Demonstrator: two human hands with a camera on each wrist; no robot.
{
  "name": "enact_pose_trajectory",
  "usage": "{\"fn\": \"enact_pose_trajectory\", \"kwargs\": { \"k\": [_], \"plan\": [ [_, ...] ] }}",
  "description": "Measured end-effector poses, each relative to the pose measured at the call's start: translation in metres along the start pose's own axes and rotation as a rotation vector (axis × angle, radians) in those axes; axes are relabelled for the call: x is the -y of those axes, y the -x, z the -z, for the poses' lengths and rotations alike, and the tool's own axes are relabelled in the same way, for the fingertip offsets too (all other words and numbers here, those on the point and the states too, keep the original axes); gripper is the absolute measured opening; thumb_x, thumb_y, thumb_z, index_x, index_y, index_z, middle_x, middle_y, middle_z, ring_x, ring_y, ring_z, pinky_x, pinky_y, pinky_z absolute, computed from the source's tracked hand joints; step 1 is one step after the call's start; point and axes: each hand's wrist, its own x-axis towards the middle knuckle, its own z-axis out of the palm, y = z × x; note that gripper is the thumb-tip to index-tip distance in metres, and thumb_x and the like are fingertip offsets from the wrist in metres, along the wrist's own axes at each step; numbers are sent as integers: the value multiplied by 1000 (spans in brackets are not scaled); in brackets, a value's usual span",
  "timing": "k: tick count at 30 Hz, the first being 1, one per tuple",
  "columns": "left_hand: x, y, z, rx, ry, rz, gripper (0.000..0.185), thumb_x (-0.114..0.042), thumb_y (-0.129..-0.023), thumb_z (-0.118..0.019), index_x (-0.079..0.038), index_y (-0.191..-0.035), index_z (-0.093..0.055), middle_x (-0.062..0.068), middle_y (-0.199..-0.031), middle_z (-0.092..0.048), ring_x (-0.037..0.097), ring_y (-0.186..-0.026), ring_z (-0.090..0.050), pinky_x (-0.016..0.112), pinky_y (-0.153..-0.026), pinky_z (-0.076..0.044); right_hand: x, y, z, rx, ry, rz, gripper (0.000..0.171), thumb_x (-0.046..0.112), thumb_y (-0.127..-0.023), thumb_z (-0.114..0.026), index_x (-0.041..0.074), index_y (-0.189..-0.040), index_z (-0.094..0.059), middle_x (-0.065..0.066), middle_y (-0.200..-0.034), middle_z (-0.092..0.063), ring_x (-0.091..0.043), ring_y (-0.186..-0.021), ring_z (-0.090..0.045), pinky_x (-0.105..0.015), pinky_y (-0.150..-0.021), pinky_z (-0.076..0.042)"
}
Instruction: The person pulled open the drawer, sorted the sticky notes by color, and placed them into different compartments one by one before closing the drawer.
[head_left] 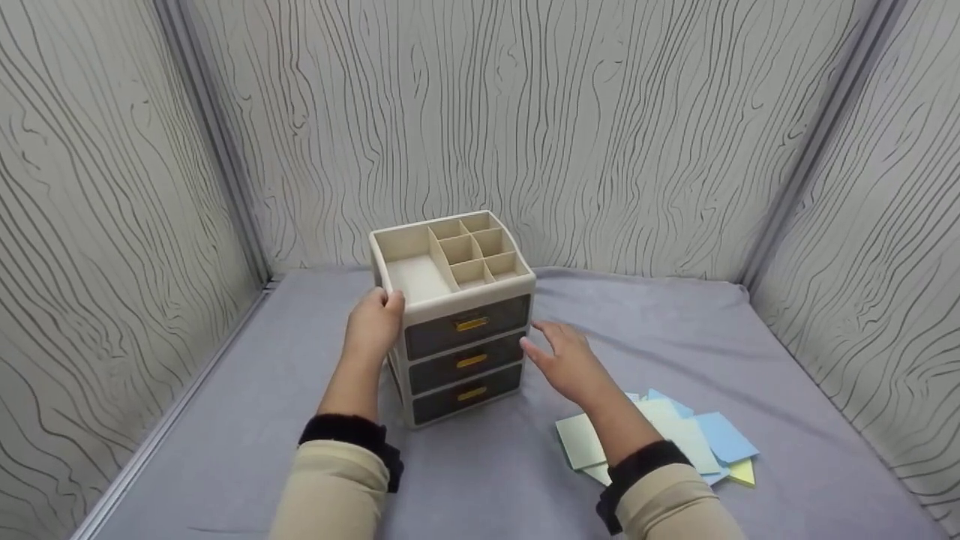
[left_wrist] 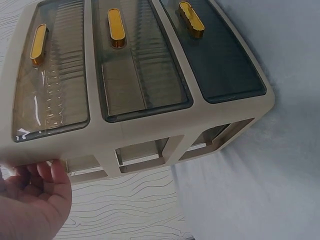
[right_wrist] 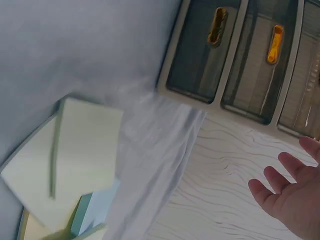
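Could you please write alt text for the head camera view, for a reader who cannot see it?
A person's left hand grips the upper left edge of a beige three-drawer organizer standing on a grey cloth, while the open right hand hovers beside the drawers. Pastel paper sheets lie scattered at the right.

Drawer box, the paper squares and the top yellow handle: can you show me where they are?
drawer box [head_left: 420, 279], head view, floor of its big top compartment.
paper squares [head_left: 724, 436], head view, the blue sheet's middle.
top yellow handle [head_left: 472, 324], head view, the handle's middle.
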Motion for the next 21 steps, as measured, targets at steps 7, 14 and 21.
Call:
{"fn": "enact_pose_trajectory", "kwargs": {
  "k": [7, 14, 21],
  "plan": [
    [1, 0, 1, 23, -4, 2, 27, -31, -96, -34, -10, -80, -41, 6, -74, -40, 22, -70, -40, 33, -63, -36, 20, -9, -12, -74, -120, 27, 32, 31, -93, -49, 4, -105, -61, -12, -108, -57, -28, -108, -49, -43, -94, -37],
    [2, 0, 3, 47, -14, -4, 27, -31, -96, -35, -7, -87, -45, 10, -83, -46, 26, -81, -45, 39, -73, -39, 36, -17, -21, -138, -212, -108, 29, 35, -93, -49, 9, -87, -61, -3, -77, -55, -20, -75, -50, -35, -70, -41],
    [-1, 0, 1, 39, -1, -1, 29, -30, -96, -35, -5, -92, -48, 12, -86, -49, 27, -82, -46, 40, -75, -41, 46, -29, -33, -150, -268, -205, 34, 33, -93, -49, 4, -81, -63, -10, -84, -67, -21, -77, -61, -34, -66, -45]
  ]
}}
